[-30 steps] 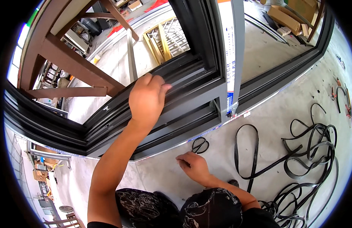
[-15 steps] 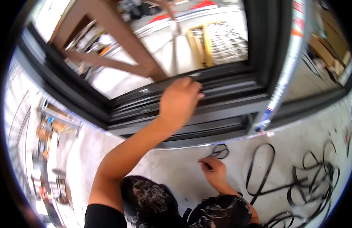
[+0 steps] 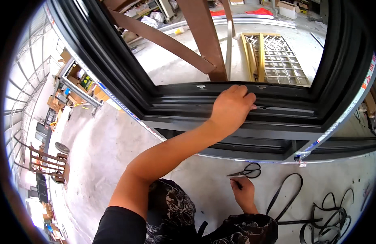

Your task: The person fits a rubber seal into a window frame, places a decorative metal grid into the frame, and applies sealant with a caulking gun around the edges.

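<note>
My left hand (image 3: 232, 107) rests on the bottom rail of a large black window frame (image 3: 180, 124). Its fingers are bent and closed at the grooved track; whatever they pinch is hidden. Lower down, my right hand (image 3: 243, 194) hovers over the floor near my knee, with thumb and fingers closed around a small black piece (image 3: 237, 185) whose kind I cannot make out. Just beyond that hand, black-handled scissors (image 3: 252, 171) lie on the concrete floor, apart from the fingers as far as I can see.
A long black strip (image 3: 332, 221) lies in loose loops on the floor to the right. Behind the frame opening stand a brown steel support (image 3: 200, 38) and a yellow-edged metal grille (image 3: 277, 57). A wooden chair (image 3: 47, 162) and shelving with boxes (image 3: 80, 83) are at left.
My view has swung, so the frame and floor sit differently and look sharper. My left hand stays on the bottom rail, slightly farther left along it. The right hand remains closed near the scissors.
</note>
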`<state>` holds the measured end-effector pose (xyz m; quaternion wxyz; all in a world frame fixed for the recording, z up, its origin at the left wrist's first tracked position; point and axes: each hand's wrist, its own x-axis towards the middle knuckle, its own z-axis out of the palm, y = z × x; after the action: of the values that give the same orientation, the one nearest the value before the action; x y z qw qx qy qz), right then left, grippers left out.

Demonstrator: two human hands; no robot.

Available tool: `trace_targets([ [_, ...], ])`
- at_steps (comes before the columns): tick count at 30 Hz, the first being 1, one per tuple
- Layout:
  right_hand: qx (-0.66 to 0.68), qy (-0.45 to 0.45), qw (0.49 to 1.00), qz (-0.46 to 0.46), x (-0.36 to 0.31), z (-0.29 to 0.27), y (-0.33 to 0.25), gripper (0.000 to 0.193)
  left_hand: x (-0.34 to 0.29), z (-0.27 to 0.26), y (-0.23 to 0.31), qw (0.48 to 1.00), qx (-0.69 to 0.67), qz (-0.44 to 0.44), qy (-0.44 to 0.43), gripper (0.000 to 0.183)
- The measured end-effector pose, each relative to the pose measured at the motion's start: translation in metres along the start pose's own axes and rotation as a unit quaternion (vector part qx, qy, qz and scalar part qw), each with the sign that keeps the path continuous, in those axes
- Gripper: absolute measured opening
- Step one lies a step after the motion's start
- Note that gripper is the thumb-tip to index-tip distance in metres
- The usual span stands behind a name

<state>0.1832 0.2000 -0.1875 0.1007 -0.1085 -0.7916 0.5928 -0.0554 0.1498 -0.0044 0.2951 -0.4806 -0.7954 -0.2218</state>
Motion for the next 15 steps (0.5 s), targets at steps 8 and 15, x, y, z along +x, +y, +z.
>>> trace_targets([
  [8, -0.049, -0.011, 0.997, 0.052, -0.009, 0.009, 0.018, 0.01, -0.001, -0.007, -0.011, 0.998, -0.036, 0.011, -0.039, 0.016],
  [15, -0.148, -0.035, 0.988, -0.001, -0.004, 0.032, 0.044, 0.015, -0.015, -0.015, -0.023, 0.999, -0.025, -0.016, -0.038, 0.018],
])
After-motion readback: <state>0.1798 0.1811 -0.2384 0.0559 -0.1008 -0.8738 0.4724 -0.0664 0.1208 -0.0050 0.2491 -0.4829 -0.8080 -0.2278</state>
